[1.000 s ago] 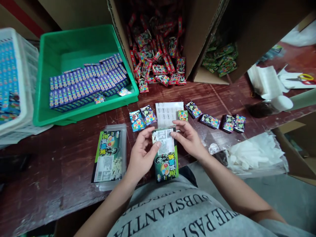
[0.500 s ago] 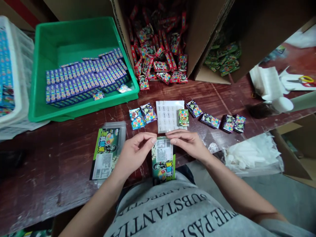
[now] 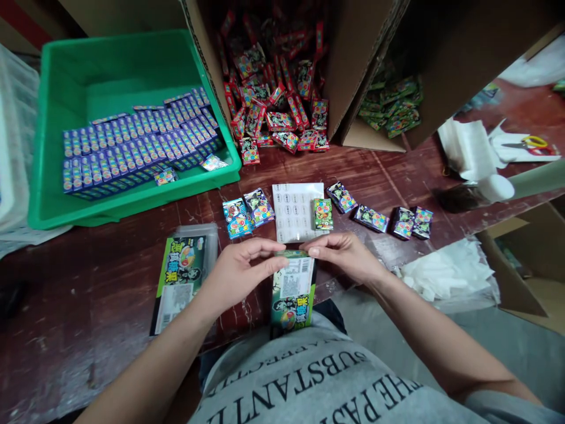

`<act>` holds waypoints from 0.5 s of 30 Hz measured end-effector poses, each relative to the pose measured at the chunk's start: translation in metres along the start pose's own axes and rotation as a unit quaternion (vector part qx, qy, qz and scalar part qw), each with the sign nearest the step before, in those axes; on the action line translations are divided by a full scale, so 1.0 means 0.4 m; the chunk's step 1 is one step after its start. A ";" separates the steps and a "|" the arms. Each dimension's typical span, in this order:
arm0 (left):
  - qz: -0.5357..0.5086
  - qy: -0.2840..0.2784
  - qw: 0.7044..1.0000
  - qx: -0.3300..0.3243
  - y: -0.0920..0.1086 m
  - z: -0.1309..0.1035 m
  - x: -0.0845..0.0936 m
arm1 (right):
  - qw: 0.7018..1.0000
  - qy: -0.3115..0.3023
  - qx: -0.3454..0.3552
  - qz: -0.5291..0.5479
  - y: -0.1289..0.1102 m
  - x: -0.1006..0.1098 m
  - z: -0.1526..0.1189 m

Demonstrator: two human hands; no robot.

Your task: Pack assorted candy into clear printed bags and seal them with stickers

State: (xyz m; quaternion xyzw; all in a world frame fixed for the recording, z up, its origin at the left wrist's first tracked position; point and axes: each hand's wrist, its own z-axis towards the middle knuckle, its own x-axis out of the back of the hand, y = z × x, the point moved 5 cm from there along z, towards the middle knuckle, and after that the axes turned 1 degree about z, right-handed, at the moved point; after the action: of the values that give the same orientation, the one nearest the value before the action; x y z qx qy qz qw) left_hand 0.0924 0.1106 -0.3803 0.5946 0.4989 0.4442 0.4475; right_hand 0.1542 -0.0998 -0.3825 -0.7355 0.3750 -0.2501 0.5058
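Note:
Between my hands is a green and black candy box (image 3: 293, 294) with a white label, standing against my shirt at the table edge. My left hand (image 3: 247, 268) pinches the left corner of its top end, thumb toward me and fingers behind. My right hand (image 3: 338, 253) pinches the right corner the same way. Just beyond my fingers lies a sheet of round stickers (image 3: 291, 218) with a small green candy pack (image 3: 323, 214) on it. Left of my left hand a similar green box (image 3: 179, 277) rests on a clear plastic tray (image 3: 212, 244).
A green bin (image 3: 110, 65) holds rows of purple packs (image 3: 128, 147). Cartons at the back contain red packs (image 3: 278, 112) and green packs (image 3: 397, 106). Several small packs (image 3: 371, 218) lie right of the stickers. Scissors (image 3: 534, 142), a jar (image 3: 477, 191) and a plastic bag (image 3: 450, 274) are at right.
The view has shifted slightly, moving the scene left. The box's top end now tilts more into view between my fingers, and both hands still grip its corners.

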 end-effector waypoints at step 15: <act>0.161 -0.075 0.979 -0.101 0.024 0.117 -0.055 | 0.775 -0.057 0.225 -0.589 -0.194 0.026 0.449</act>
State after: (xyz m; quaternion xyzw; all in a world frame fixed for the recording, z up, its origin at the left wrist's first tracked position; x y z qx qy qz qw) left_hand 0.1376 0.0838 -0.3824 0.6506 0.3142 0.5123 0.4642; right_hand 0.3177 0.0078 -0.3757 -0.6910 -0.2273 -0.5338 0.4311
